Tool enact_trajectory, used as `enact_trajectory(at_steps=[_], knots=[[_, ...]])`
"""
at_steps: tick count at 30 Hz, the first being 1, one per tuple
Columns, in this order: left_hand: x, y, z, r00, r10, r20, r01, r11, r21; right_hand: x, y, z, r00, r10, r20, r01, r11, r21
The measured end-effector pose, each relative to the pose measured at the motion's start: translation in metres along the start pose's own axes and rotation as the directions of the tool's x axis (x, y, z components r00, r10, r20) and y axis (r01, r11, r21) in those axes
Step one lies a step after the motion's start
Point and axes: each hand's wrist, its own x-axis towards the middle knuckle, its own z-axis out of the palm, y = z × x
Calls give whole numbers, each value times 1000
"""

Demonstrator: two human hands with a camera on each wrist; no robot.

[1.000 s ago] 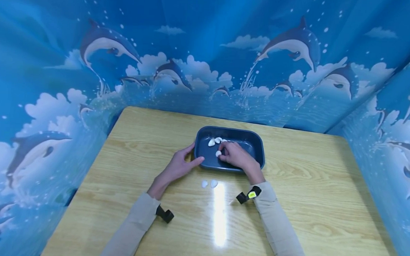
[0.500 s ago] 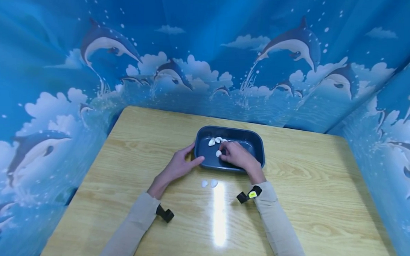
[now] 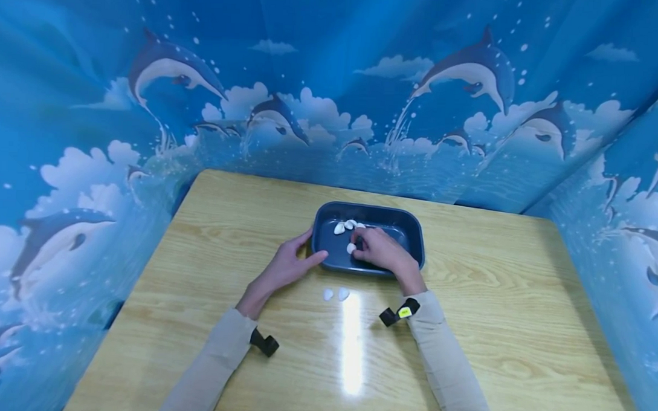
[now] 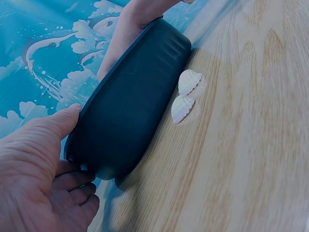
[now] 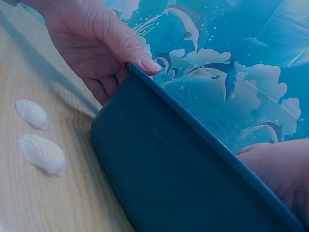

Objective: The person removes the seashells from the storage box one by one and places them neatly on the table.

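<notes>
A dark blue rectangular basin [image 3: 335, 243] stands on the table in the head view. My left hand [image 3: 289, 266] grips its left end, thumb over the rim and fingers against the outside wall. Inside the basin, my right hand [image 3: 380, 249] pinches a white seashell [image 3: 351, 248] between thumb and index finger. Several more white shells [image 3: 339, 228] lie in a row near the far wall, partly covered by that hand. Both wrist views show the basin's outer wall [image 4: 130, 96], which hides the shells inside and most of the right hand [image 5: 282, 164].
Two ribbed white seashells [image 3: 328, 294] lie on the wooden table [image 3: 495, 284] just in front of the basin. A blue curtain [image 3: 323, 60] printed with dolphins hangs behind the table and along its sides. A bright light reflection runs down the tabletop.
The pinched shell has turned and shifted very slightly at the right fingertips. The left hand and the basin have stayed put.
</notes>
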Motion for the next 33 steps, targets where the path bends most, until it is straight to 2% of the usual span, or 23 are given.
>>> enact_trajectory(at_steps=[17,33], knots=[[0,1,0,1000,1,-6,-1,1000,-2,-3,2,-3,998,61,31,-61,998,15],[0,1,0,1000,-10,-4,10,1000,-1,-8,4,-10,999,35,17,-36,997,62]])
